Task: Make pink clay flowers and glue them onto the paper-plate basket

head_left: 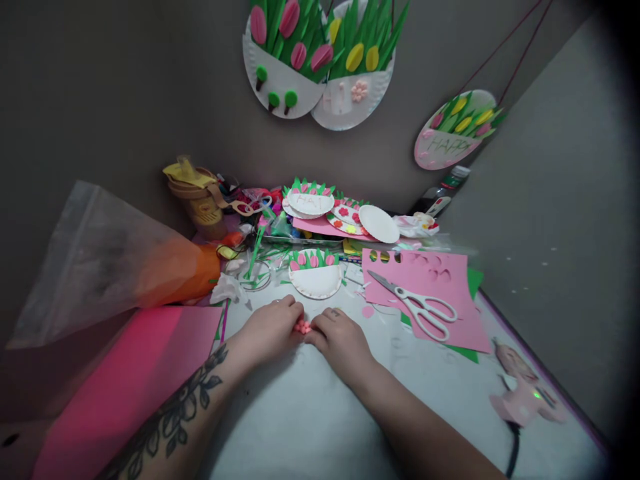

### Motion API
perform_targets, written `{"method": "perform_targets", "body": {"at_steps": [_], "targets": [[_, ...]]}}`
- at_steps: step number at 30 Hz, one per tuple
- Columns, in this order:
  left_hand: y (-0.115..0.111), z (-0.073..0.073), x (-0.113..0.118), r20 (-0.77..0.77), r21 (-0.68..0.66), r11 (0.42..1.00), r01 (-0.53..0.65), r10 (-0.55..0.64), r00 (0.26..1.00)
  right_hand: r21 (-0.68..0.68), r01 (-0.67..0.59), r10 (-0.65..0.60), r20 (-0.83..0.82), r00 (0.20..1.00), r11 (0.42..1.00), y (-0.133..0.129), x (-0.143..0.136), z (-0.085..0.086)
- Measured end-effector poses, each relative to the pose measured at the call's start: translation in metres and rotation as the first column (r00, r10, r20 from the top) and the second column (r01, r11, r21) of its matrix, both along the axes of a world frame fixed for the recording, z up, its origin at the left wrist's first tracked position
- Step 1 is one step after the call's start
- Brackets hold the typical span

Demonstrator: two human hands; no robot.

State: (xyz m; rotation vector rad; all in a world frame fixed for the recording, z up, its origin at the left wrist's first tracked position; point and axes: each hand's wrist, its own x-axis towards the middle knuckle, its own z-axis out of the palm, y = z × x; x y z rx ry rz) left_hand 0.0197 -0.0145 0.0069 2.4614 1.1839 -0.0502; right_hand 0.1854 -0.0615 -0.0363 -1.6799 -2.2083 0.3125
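Presumably because the pink flower is small, your left hand and right hand grasp it in their fingers from 2 sides, between the bench's near and far edges, nearer you than the tulip plate.

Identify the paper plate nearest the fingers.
The white paper plate with pink paper tulips, just beyond the fingers; the other plates hang on the grey wall or lie piled behind.

Pink piece partly behind hands
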Motion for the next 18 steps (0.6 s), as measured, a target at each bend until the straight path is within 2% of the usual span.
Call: {"method": "perform_targets", "body": {"at_steps": [5,11,18], "targets": [[-0.0002,0.0006,-0.0012,-0.009,0.0,1.0,0.016,-0.016,1.0,-0.022,0.015,-0.016,-0.036,0.999,1.0,0.0017,0.0027,-0.0002],[-0.001,-0.0003,-0.002,0.018,-0.002,1.0,0.01,-0.01,1.0,-0.073,-0.033,0.019,-0.191,0.981,0.997,0.0006,0.0088,0.0017],[-0.0026,0.0015,0.0008,0.014,-0.009,1.0,0.015,-0.015,1.0,-0.047,-0.02,0.013,-0.155,0.988,0.999,0.0025,0.0048,-0.0013]]}}
